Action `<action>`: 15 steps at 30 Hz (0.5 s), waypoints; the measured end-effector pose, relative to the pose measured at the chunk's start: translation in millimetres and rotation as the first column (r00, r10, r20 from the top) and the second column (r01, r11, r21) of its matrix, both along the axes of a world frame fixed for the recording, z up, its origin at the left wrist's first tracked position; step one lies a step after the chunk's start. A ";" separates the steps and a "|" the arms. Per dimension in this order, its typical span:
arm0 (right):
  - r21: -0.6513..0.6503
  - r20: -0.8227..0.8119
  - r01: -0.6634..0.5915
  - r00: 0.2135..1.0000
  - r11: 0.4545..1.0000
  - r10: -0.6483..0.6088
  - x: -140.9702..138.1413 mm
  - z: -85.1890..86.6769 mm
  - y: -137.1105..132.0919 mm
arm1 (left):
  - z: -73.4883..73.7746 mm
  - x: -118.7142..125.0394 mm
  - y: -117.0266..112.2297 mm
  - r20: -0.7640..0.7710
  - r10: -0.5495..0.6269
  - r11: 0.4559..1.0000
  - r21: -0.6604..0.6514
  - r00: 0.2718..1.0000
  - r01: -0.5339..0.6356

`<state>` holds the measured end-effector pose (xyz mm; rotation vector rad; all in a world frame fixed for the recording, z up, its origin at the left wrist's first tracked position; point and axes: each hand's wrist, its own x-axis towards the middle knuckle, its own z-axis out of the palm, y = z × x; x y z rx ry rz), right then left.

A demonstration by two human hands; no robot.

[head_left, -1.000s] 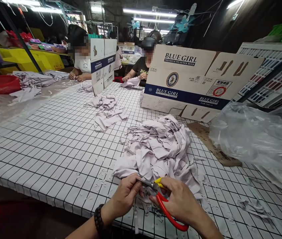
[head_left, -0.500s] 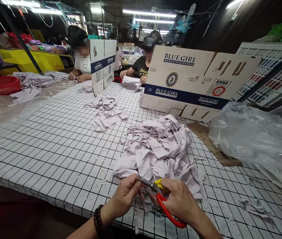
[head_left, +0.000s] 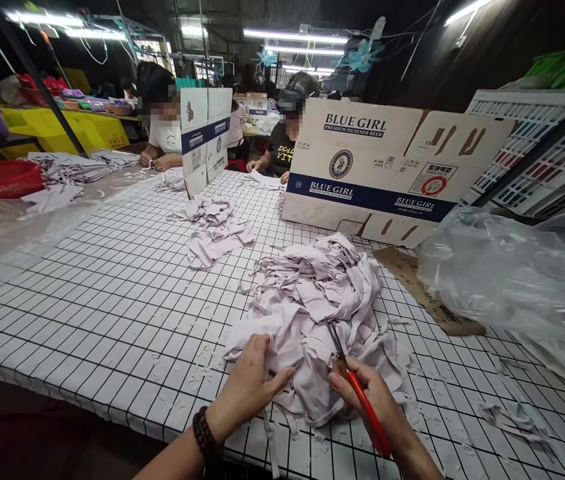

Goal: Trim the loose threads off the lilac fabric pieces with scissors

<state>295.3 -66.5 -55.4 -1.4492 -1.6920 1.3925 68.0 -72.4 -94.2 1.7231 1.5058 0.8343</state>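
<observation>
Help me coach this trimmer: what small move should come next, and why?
Probably the left hand should pinch one piece at the near edge of the fabric pile and lift it free. It lies flat on the cloth and grips nothing, while the right hand holds the red-handled scissors with the blades over the heap, on no single piece.

A rumpled heap of pale lilac fabric pieces [head_left: 312,293] is lying on the gridded table [head_left: 112,300], with red-handled scissors [head_left: 362,400] pointing blades-first over its near edge.
</observation>
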 end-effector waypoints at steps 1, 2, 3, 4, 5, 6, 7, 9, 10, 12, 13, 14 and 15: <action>-0.016 0.008 0.004 1.000 1.000 -0.004 1.2 -2.1 -3.4 | -2.8 0.2 5.0 -0.095 0.003 1.000 -0.025 0.996 -0.006; -0.026 0.026 0.015 1.000 1.000 -0.015 1.9 -4.3 -7.5 | -4.8 -0.6 11.1 -0.164 -0.010 0.998 -0.060 0.986 0.001; -0.032 0.046 0.035 0.998 0.999 -0.034 2.6 -6.5 -11.9 | -5.2 -2.6 18.4 -0.206 -0.037 0.995 -0.099 0.978 0.016; -0.035 0.059 0.062 0.996 0.997 -0.060 3.7 -8.7 -16.5 | -3.3 -6.4 27.0 -0.224 -0.067 0.990 -0.140 0.972 0.036; -0.038 0.058 0.094 0.994 0.995 -0.092 5.4 -10.8 -21.0 | 1.6 -12.1 37.2 -0.225 -0.093 0.983 -0.175 0.970 0.054; -0.044 0.043 0.125 0.991 0.991 -0.124 8.0 -12.8 -25.1 | 9.9 -19.8 49.1 -0.218 -0.108 0.978 -0.200 0.970 0.064; -0.054 0.017 0.152 0.988 0.987 -0.152 11.7 -14.7 -28.7 | 21.9 -29.3 62.8 -0.216 -0.112 0.974 -0.215 0.970 0.065; -0.081 -0.033 0.174 0.984 0.981 -0.177 22.0 -18.9 -34.2 | 56.1 -52.6 95.4 -0.236 -0.080 0.978 -0.207 0.969 0.030; -0.089 -0.043 0.186 0.981 0.978 -0.191 28.0 -21.4 -36.1 | 77.3 -65.4 113.8 -0.255 -0.035 0.983 -0.183 0.966 -0.013; -0.090 -0.030 0.233 0.971 0.968 -0.237 39.5 -27.7 -38.0 | 123.4 -90.1 152.1 -0.292 0.104 0.987 -0.090 0.951 -0.135; -0.079 -0.015 0.275 0.961 0.958 -0.277 44.0 -31.4 -38.0 | 145.9 -100.7 170.5 -0.302 0.181 0.979 -0.035 0.936 -0.201; -0.058 0.002 0.330 0.944 0.942 -0.331 47.1 -35.4 -37.1 | 166.2 -109.2 187.4 -0.302 0.247 0.967 0.025 0.921 -0.252; -0.030 0.017 0.392 0.920 0.919 -0.392 48.4 -39.3 -35.5 | 183.3 -115.1 202.2 -0.295 0.319 0.948 0.095 0.901 -0.304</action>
